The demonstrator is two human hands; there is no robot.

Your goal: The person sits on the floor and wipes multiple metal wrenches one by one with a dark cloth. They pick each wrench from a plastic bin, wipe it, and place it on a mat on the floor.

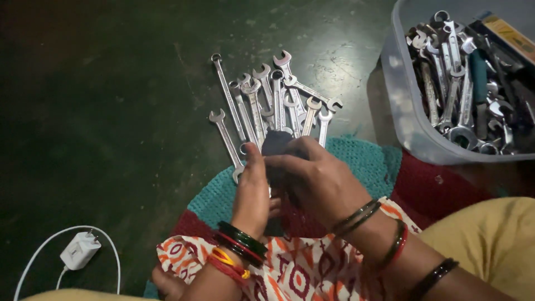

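My left hand and my right hand meet over my lap, both closed around a dark cloth that sticks up between them. Whatever lies inside the cloth is hidden by my fingers. Both wrists carry several bangles. Just beyond my hands, several silver spanners lie fanned out on the dark floor, their near ends resting on a teal and red crocheted mat. One long spanner ends right beside my left hand.
A translucent plastic tub stands at the right, full of more spanners and tools. A white charger with its cable lies on the floor at the lower left. My patterned clothing fills the bottom of the view.
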